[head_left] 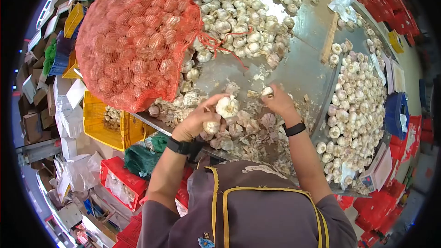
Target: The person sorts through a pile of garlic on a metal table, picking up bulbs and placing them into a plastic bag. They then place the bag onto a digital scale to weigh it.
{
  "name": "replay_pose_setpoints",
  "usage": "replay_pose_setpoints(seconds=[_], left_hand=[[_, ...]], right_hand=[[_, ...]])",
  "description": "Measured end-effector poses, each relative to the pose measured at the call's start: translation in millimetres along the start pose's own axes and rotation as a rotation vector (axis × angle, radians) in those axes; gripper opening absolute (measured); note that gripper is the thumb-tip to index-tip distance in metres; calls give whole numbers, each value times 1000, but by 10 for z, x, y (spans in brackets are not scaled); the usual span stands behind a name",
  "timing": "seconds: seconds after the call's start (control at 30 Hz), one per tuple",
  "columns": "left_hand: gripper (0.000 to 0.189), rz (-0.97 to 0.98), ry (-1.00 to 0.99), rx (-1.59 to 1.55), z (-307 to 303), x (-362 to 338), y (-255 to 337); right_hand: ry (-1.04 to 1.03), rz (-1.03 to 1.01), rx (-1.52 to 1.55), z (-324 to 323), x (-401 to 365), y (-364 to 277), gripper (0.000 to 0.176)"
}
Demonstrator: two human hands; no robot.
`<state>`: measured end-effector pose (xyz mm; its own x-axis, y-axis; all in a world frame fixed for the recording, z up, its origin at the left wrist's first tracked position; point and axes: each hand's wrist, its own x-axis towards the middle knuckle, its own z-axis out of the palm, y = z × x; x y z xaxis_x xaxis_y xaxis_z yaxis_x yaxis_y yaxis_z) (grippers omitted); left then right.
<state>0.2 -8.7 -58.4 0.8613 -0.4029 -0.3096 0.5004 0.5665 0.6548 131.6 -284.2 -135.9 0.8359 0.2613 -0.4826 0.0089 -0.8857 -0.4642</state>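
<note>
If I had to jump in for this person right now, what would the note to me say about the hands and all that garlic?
Left hand: shut on a white papery garlic bulb, with another bulb under the palm.
Right hand: pinching a small white garlic piece at the fingertips.
Both hang over the pile of garlic and loose skins on the grey metal table.
Done, it seems: many bulbs lie in the side heap of white bulbs past the divider.
Left: the red net sack of garlic sits full at the table's left end.
</note>
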Motion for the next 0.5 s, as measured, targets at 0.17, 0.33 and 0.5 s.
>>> replay_pose_setpoints(seconds=[0.17,0.33,0.5], left_hand=[[59,146,41,-109,262,-97,-214],[49,193,184,-132,408,-156,-282],[42,139,135,-471,469,-166,-318]], right_hand=[[-105,3,-333,-8,-41,-242,54],[-367,-137,615,32,-225,8,48],[-891,-197,1657,161,-715,31,49]])
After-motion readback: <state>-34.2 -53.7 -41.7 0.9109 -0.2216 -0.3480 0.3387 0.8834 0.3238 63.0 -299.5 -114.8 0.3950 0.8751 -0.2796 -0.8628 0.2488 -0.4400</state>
